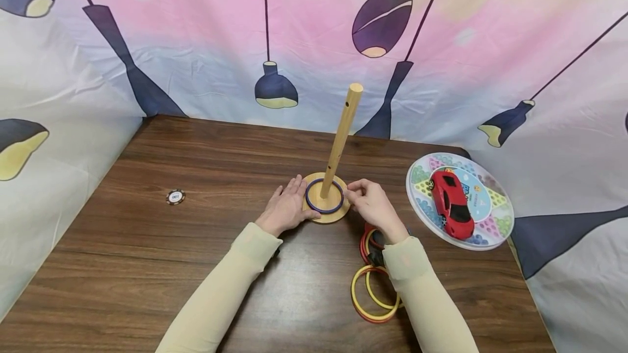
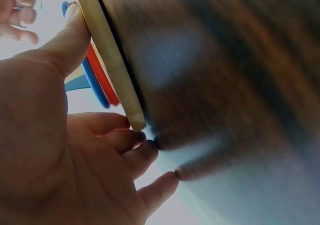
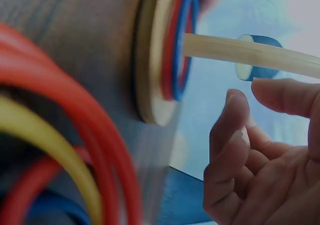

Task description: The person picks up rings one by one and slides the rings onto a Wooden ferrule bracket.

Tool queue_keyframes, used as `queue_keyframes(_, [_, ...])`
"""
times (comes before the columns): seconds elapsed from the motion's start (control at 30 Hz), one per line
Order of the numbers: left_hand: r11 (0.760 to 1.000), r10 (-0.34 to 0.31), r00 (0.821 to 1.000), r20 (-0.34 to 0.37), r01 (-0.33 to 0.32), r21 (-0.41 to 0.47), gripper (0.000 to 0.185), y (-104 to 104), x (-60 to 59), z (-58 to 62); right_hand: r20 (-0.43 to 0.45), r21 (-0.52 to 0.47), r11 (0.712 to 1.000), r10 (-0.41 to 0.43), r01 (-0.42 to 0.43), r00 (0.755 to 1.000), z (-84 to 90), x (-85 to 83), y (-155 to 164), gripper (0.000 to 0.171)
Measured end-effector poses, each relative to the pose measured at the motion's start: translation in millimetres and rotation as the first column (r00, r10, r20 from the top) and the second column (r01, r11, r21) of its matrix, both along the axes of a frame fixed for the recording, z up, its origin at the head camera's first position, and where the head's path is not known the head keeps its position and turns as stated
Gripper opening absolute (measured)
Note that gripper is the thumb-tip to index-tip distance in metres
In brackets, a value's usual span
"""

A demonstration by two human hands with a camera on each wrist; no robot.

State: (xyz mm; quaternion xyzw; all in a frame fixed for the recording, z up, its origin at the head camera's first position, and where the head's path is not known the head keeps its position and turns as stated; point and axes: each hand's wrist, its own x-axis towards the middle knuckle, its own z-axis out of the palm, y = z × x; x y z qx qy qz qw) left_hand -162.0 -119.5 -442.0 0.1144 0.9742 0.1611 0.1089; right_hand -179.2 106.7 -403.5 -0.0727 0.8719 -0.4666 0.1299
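Cream sleeves (image 1: 230, 287) are reaching in from the near edge of the wooden counter (image 1: 196, 266), with loose red and yellow rings (image 1: 374, 293) lying beneath the right forearm. Toward the left edge, a small round token (image 1: 175, 196) is sitting alone. At mid-counter, the left hand (image 1: 287, 207) is resting open, straight fingers touching the round wooden base (image 1: 327, 217) of an upright peg (image 1: 340, 138). A blue ring (image 1: 324, 195) is lying on a red one around that peg. The right hand (image 1: 371, 203) is hovering just beside the base, fingers loosely curled, holding nothing. Near the right edge, a red toy car (image 1: 452, 203) is sitting on a round game board (image 1: 495, 217).
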Motion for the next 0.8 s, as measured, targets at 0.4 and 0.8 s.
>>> queue_keyframes(0.4, [1.0,-0.002,1.0,-0.016,0.002,0.002,0.096,-1,1.9,-2.1,-0.128,0.203,0.979,0.026,0.001,0.991,27.5,26.9,56,0.039])
queue_keyframes(0.8, [1.0,-0.008,1.0,-0.019,0.008,0.008,0.096,0,2.7,-0.6,-0.124,0.435,0.898,-0.009,0.063,0.992,4.1,57.7,89,0.041])
